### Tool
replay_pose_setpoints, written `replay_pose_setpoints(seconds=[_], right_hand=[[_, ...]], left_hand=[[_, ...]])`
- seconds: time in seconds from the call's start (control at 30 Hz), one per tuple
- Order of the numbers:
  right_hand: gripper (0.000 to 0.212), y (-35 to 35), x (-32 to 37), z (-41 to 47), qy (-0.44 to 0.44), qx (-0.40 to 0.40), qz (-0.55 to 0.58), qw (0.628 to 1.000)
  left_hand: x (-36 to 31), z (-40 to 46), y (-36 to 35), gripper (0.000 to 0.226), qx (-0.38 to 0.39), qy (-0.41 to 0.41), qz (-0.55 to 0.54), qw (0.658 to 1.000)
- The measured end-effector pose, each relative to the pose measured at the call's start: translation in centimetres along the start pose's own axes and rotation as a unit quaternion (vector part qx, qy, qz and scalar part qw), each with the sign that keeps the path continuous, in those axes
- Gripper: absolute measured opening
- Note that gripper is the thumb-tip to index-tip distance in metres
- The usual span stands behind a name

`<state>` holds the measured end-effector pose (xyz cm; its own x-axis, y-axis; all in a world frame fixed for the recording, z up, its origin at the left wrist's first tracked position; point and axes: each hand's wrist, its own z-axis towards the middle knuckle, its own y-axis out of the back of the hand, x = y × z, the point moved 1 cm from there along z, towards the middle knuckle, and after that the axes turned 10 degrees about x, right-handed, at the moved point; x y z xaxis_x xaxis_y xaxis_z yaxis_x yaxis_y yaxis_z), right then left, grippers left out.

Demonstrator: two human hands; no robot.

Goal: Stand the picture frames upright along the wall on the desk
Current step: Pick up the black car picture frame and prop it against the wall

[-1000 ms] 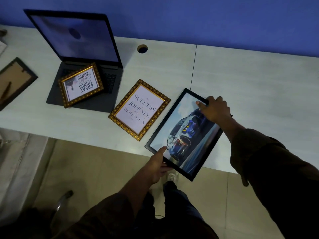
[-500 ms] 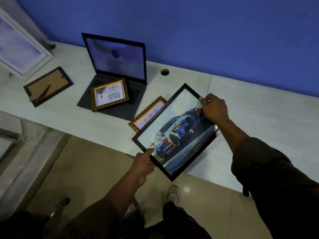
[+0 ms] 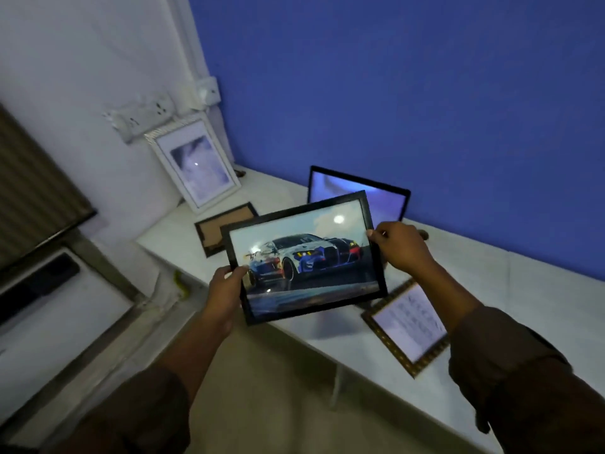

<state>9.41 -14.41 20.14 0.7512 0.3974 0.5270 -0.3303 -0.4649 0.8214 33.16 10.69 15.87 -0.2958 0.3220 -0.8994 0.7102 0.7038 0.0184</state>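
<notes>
I hold a black-framed car picture (image 3: 304, 257) in the air above the desk's front edge, its face toward me. My left hand (image 3: 224, 290) grips its lower left edge and my right hand (image 3: 401, 245) grips its right edge. A white-framed picture (image 3: 196, 162) stands upright, leaning on the white side wall at the desk's far left corner. A dark frame (image 3: 226, 226) lies face down just in front of it. A gold-framed text print (image 3: 409, 326) lies flat near the front edge, at the right.
An open laptop (image 3: 360, 194) stands on the white desk (image 3: 507, 303) against the blue wall, partly hidden behind the held frame. A power socket strip (image 3: 140, 114) is fixed on the white wall above the white frame. Floor lies below the desk.
The car picture has gone from flat on the desk to lifted and turned level in both hands. My view has swung left, bringing the white frame and side wall into sight.
</notes>
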Motion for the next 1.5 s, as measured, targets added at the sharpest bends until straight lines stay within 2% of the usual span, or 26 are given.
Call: replay_pose_setpoints(seconds=[0.17,0.3,0.4,0.6,0.73,0.8,0.87,0.9,1.0,1.17,1.27,1.37,1.5], right_hand=[[0.041,-1.8,7.4,2.4,0.035,0.009,0.062,0.997],[0.025,-2.1,12.0,5.7,0.058,0.022,0.135,0.989],[0.021,-1.4,13.8,9.9,0.085,0.025,0.150,0.985],[0.022,2.2,18.3,19.3,0.145,0.014,0.162,0.976],[0.007,4.4,20.3,24.0,0.169,0.000,0.190,0.967],[0.009,5.1,20.7,25.9,0.169,-0.026,0.194,0.966],[0.023,5.8,20.5,27.6,0.153,-0.044,0.182,0.970],[0.024,6.0,20.4,28.2,0.145,-0.043,0.179,0.972],[0.010,6.4,19.2,30.8,0.127,-0.050,0.169,0.976],[0.011,6.1,17.4,34.5,0.082,-0.068,0.158,0.982],[0.026,5.7,16.6,37.1,0.052,-0.082,0.148,0.984],[0.033,5.4,16.3,38.9,0.017,-0.090,0.137,0.986],[0.044,3.6,15.4,43.2,-0.049,-0.067,0.133,0.988]], left_hand=[[-6.8,3.8,7.6,0.044,-0.041,-0.077,0.032,0.996],[-12.7,8.0,10.5,0.040,-0.053,-0.123,0.040,0.990],[-16.3,11.3,11.7,0.035,-0.049,-0.148,0.054,0.986],[-23.1,17.3,12.2,0.039,-0.055,-0.198,0.048,0.977],[-27.5,20.8,11.6,0.040,-0.053,-0.224,0.061,0.971],[-28.9,22.5,10.9,0.042,-0.042,-0.230,0.065,0.970],[-29.9,24.6,10.0,0.038,-0.037,-0.230,0.065,0.970],[-30.3,25.5,9.5,0.037,-0.032,-0.227,0.064,0.971],[-30.8,29.3,8.5,0.042,-0.009,-0.212,0.068,0.975],[-31.4,35.2,5.5,0.040,0.012,-0.192,0.061,0.979],[-31.5,39.8,4.1,0.037,0.038,-0.180,0.066,0.981],[-31.4,44.7,3.1,0.029,0.077,-0.168,0.087,0.979],[-30.7,52.4,2.3,0.037,0.124,-0.132,0.118,0.976]])
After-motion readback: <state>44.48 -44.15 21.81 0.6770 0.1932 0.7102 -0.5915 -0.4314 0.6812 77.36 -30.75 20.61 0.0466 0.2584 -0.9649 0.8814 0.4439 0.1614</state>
